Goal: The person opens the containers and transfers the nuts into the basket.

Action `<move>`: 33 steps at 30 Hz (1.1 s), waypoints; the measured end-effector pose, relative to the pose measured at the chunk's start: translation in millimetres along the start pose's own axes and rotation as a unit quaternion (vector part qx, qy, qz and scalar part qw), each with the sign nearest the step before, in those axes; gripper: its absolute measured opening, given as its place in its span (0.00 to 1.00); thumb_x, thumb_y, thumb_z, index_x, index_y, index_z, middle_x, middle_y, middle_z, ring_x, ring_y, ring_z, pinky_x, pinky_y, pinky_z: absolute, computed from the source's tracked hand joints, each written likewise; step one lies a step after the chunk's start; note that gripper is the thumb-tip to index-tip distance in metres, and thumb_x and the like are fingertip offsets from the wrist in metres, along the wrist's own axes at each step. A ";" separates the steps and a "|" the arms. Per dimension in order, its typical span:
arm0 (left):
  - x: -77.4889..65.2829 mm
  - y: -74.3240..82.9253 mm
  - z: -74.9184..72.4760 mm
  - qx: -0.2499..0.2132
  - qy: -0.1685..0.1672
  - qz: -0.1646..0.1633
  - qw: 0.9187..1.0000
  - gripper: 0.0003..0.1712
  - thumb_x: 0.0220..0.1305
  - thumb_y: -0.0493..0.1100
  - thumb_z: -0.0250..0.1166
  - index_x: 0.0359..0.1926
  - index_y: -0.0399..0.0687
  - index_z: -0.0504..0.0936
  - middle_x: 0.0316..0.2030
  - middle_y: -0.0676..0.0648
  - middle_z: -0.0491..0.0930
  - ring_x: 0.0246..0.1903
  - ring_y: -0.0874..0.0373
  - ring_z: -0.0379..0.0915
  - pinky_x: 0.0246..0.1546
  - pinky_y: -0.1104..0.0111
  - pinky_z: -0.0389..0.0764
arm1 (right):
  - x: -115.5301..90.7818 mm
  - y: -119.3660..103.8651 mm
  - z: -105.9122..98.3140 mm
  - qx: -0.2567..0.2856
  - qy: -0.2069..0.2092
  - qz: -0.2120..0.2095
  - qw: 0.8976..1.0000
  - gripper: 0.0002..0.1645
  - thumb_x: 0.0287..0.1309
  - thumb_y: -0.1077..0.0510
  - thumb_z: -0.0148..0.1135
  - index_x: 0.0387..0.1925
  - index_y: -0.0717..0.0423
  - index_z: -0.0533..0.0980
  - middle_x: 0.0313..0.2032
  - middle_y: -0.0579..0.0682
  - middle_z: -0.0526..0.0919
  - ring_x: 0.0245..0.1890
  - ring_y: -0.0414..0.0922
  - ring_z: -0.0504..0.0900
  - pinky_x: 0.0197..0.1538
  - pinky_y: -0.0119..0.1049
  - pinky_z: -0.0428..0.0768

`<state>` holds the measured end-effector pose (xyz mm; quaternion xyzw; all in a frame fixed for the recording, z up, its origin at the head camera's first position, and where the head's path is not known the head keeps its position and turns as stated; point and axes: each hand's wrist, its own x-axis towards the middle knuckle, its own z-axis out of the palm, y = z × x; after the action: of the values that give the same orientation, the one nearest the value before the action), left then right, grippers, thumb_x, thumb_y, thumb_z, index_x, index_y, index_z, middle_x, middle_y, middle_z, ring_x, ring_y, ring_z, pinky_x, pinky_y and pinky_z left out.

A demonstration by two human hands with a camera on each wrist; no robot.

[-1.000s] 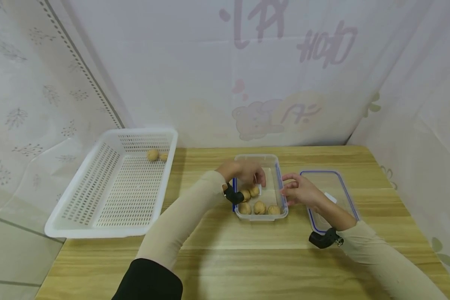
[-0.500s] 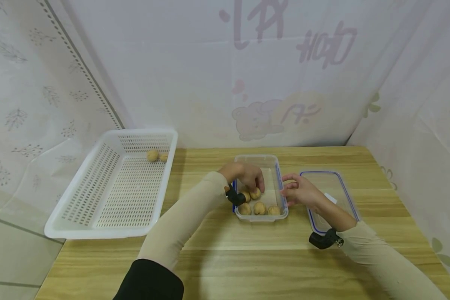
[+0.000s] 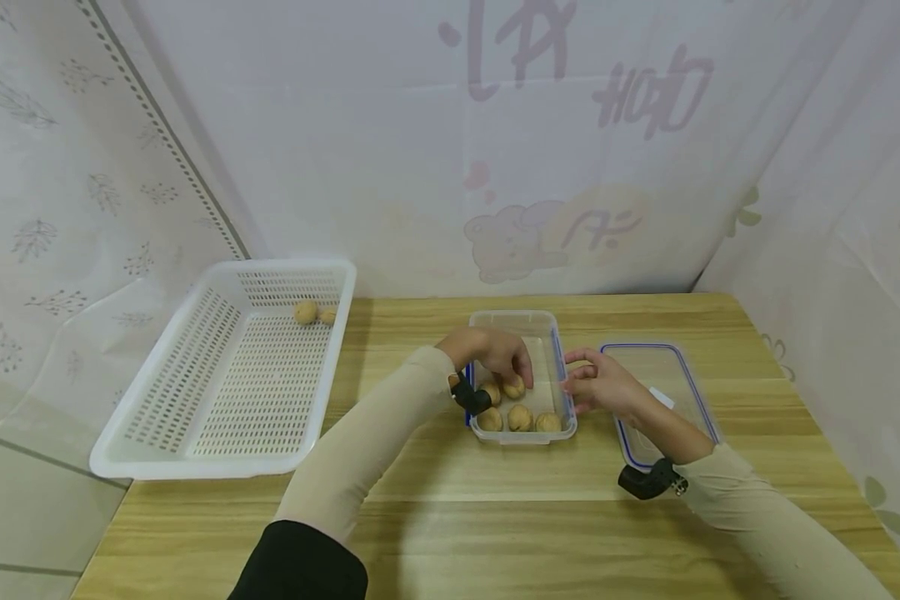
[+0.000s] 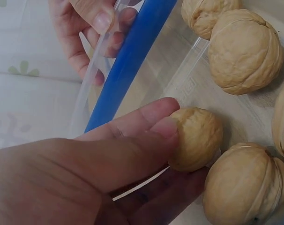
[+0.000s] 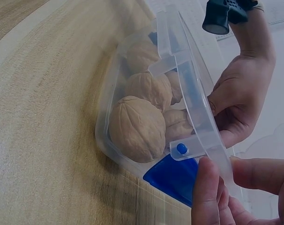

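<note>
My left hand (image 3: 498,354) reaches into a clear plastic food container (image 3: 512,317) with blue side clips. Between thumb and fingers it pinches a walnut (image 4: 197,138), low over the container floor. Several other walnuts (image 3: 520,417) lie at the near end, one of them (image 4: 240,185) right beside the held one. At the container's right wall is my right hand (image 3: 603,383). Its thumb and fingers pinch the rim (image 5: 219,147) from both sides, just above a blue clip (image 5: 172,176).
A clear lid (image 3: 656,367) with a blue seal lies right of the container, partly under the right forearm. On the left stands a white perforated basket (image 3: 328,375) with two walnuts (image 3: 305,312) in its far corner. A printed curtain (image 3: 390,167) hangs behind the wooden table (image 3: 480,517).
My left hand has shifted slightly toward the near right inside the container, and the walnut at its fingertips has moved the same way. The right hand has stayed in place.
</note>
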<state>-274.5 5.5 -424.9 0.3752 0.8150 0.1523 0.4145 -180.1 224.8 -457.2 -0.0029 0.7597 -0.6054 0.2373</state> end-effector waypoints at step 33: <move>5.2 -6.0 -5.7 0.020 0.091 0.071 0.993 0.20 0.69 0.30 0.65 0.61 0.41 0.82 0.57 0.45 0.81 0.58 0.54 0.74 0.59 0.74 0.74 | 0.4 -0.3 -0.5 0.000 -0.001 0.005 1.000 0.32 0.71 0.66 0.57 0.70 0.69 0.56 0.42 0.54 0.79 0.40 0.44 0.80 0.39 0.40 0.87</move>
<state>-283.9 5.7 -427.6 0.4250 0.8235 0.1988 0.3188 -180.8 225.0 -457.0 -0.0001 0.7595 -0.6041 0.2413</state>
